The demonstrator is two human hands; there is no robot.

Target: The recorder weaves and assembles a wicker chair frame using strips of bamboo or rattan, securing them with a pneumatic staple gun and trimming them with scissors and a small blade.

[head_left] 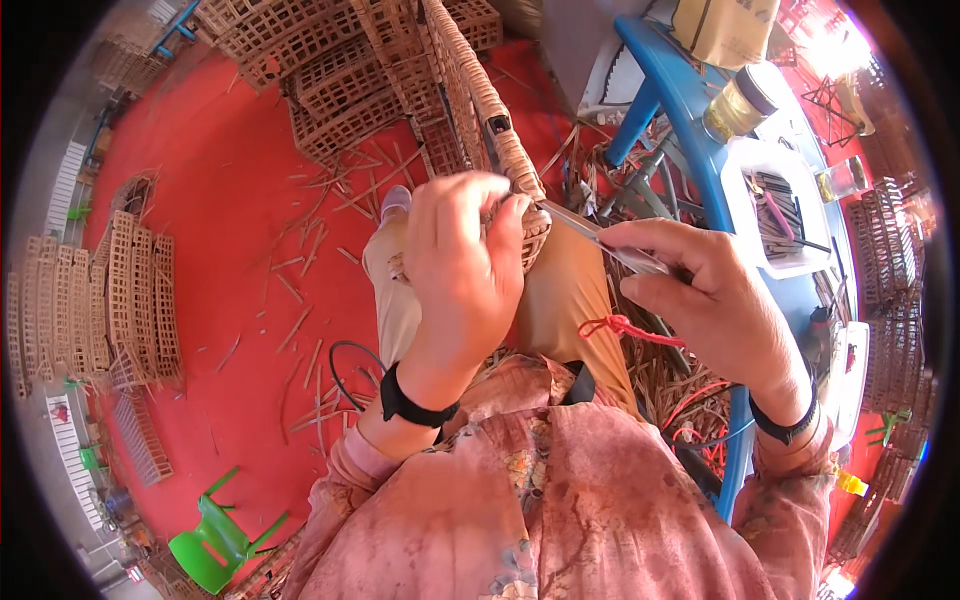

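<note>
A woven wicker basket [470,80] stands on edge between my knees, its wrapped rim running toward me. My left hand [460,245] is closed at the near end of that rim, thumb and fingers pinching together; what sits between the fingertips is hidden. In my right hand [715,295] is a slim silver metal tool [575,220], its narrow tip touching or nearly touching the rim beside my left thumb. My fingers cover much of the tool, so its exact kind is unclear. A knotted red cord [640,328] hangs below the right hand.
At my right stands a blue stool [690,125] bearing a white tray [735,190] of thin dark rods and a lidded jar [740,100]. Woven pieces [140,290] stack at left, near a green chair [210,545]. Cane scraps [310,260] litter the red floor.
</note>
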